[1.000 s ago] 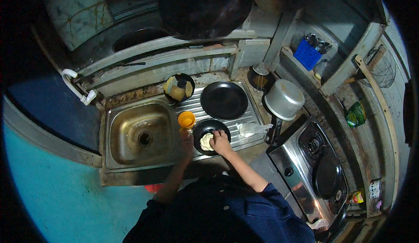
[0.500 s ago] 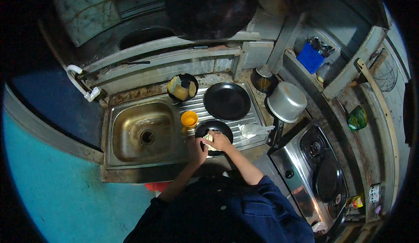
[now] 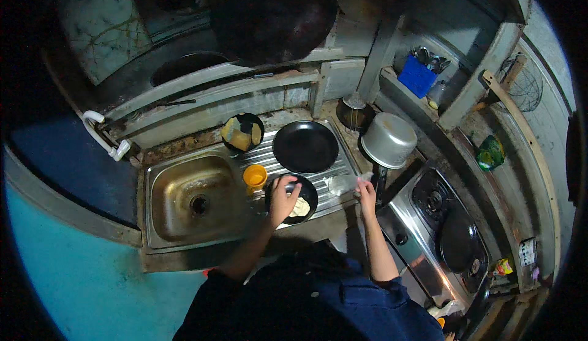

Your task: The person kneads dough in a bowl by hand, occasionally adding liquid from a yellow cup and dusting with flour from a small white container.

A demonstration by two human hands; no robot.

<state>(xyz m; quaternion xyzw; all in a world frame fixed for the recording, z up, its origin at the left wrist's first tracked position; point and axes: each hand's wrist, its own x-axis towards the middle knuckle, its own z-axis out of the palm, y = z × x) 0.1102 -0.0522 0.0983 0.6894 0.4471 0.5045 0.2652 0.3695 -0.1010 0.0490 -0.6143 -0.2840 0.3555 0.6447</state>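
Dough [image 3: 300, 207] lies in the small black bowl [image 3: 312, 194], partly hidden by the empty, loosely spread left hand [image 3: 282, 201]; the right hand [image 3: 367, 196] pinches the plastic bag [image 3: 339, 185]. Orange cup [image 3: 255, 176] and black pan [image 3: 305, 146] crowd close.

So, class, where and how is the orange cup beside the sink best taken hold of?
Probably by the outer wall just below the rim, coming from the sink side, its left. The orange cup stands mouth upward, and the small black pan sits close on its right. Whether it has a handle is unclear.
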